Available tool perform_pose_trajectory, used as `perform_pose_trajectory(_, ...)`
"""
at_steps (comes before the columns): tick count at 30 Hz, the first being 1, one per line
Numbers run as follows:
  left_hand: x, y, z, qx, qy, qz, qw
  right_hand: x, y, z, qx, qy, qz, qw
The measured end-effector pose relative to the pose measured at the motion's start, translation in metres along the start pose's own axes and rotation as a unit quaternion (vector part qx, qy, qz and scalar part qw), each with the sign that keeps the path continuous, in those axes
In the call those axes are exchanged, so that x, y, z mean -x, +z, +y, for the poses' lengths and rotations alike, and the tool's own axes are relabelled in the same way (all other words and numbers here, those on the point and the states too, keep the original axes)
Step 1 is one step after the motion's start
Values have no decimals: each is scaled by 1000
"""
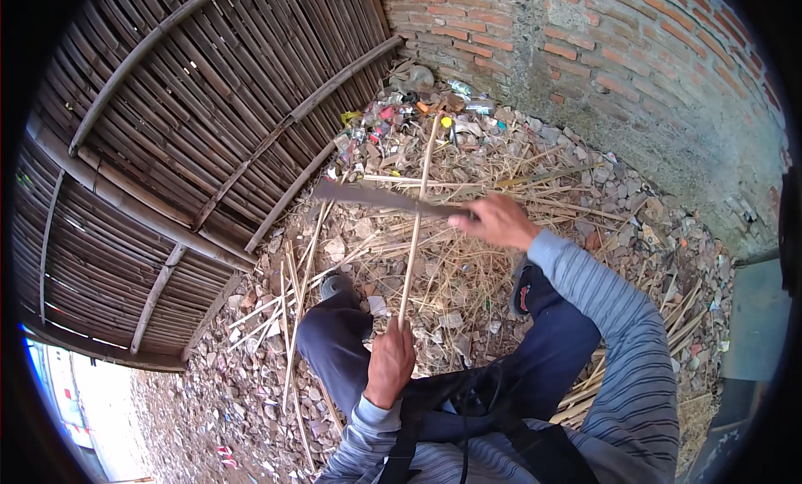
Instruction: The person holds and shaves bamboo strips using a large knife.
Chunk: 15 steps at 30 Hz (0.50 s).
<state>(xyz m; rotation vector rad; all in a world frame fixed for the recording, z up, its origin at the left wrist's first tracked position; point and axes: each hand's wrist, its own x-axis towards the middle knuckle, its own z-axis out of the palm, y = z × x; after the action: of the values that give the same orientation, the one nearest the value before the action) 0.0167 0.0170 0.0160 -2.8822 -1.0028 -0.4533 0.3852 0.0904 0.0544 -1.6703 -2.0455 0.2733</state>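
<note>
My left hand [391,364] is closed around the lower end of a long, pale bamboo strip [425,162], which points away from me and slightly to the right. In my right hand [499,221] is the handle of a machete [368,196] with a long, dark blade reaching to the left. The blade crosses the strip about midway along it; whether the edge bites into it I cannot tell. Thin shavings and split strips [468,271] lie on the stony ground between my feet.
Slatted bamboo walling [225,91] rises on the left, and a brick wall [635,83] at the back right. Litter with plastic bottles [478,106] fills the far corner. More strips [288,317] lie by my left leg, others [585,392] beside my right leg.
</note>
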Motion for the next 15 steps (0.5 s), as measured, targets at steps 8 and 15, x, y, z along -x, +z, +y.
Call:
perform_pose_trajectory(8,9,7,4,126,-34,69,989,0,10,6,37,25,12,999)
perform_pose_trajectory(15,6,-12,10,60,12,63,996,1,19,5,45,-139,-10,989)
